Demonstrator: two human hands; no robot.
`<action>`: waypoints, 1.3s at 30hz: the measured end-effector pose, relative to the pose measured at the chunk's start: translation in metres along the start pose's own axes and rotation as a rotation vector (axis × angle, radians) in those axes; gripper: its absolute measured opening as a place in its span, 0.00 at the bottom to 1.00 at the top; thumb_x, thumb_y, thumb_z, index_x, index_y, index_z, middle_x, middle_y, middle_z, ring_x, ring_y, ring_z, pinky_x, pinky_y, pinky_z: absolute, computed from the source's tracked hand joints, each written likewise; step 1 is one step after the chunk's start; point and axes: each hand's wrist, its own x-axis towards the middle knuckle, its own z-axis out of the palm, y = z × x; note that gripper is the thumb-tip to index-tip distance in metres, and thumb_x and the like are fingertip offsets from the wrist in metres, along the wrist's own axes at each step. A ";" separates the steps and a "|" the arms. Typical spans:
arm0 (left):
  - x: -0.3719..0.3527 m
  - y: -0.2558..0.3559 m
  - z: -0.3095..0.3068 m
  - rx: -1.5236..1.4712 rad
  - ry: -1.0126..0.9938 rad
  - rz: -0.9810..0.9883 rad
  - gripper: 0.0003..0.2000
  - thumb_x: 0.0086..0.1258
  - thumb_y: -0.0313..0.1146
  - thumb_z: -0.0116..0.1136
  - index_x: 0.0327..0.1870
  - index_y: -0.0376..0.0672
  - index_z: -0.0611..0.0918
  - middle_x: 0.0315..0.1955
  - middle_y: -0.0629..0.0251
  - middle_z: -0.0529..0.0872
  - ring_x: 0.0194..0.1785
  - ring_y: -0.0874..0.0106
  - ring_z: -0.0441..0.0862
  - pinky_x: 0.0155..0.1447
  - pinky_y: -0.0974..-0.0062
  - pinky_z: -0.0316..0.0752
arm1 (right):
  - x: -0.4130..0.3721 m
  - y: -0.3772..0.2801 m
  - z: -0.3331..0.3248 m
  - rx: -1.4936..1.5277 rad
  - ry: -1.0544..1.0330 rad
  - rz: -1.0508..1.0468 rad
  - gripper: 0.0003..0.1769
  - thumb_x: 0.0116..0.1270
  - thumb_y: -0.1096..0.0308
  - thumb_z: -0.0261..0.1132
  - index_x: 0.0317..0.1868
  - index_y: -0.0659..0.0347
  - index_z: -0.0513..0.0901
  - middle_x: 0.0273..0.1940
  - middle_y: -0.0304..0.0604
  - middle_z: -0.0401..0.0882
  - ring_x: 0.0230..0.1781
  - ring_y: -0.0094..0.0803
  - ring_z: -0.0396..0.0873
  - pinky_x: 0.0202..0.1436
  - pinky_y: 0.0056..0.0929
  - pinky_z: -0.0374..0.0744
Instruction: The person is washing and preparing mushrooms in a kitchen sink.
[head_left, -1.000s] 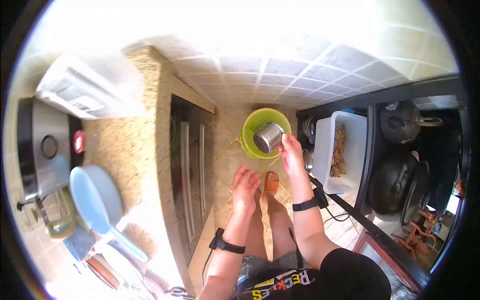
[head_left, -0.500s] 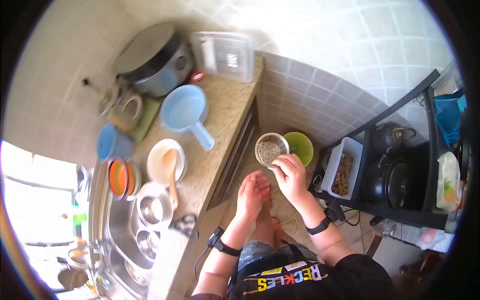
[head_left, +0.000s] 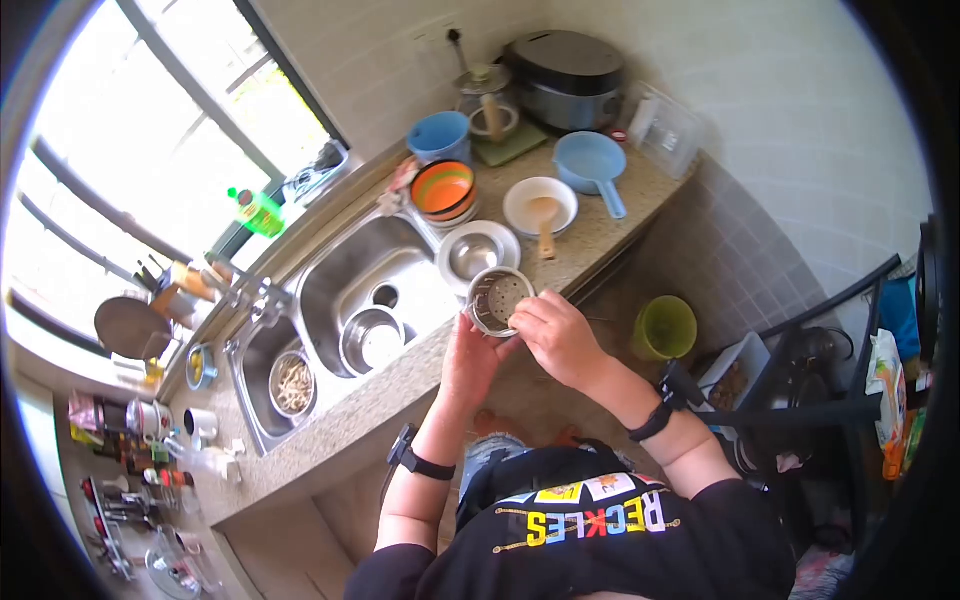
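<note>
A small metal strainer basket (head_left: 500, 297) with holes in its bottom is held over the counter's front edge. My right hand (head_left: 556, 337) pinches its rim from the right. Under its lower left side, my left hand (head_left: 474, 356) is cupped against it, with the fingers partly hidden. Just behind the strainer stands a metal bowl on a white plate (head_left: 507, 243). A white bowl (head_left: 522, 205) with a wooden spoon (head_left: 545, 230) is to the right of that.
The sink (head_left: 345, 262) on the left holds a metal bowl (head_left: 372, 340) and a bowl of pale food pieces (head_left: 291, 385). A blue ladle-like strainer (head_left: 590, 163) and a rice cooker (head_left: 565, 80) stand behind. A green bin (head_left: 665, 328) and black rack (head_left: 830, 413) are right.
The view has turned left toward the sink. The strainer has moved from above the green bin to the counter's edge, and my left hand has come up against it.
</note>
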 end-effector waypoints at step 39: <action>-0.002 0.235 -0.230 1.674 0.825 0.214 0.07 0.52 0.27 0.61 0.32 0.42 0.76 0.33 0.59 0.77 0.37 0.59 0.78 0.41 0.64 0.75 | 0.141 -0.057 0.343 -0.100 -0.329 -0.146 0.03 0.48 0.74 0.58 0.26 0.58 0.74 0.31 0.40 0.73 0.36 0.35 0.73 0.38 0.28 0.77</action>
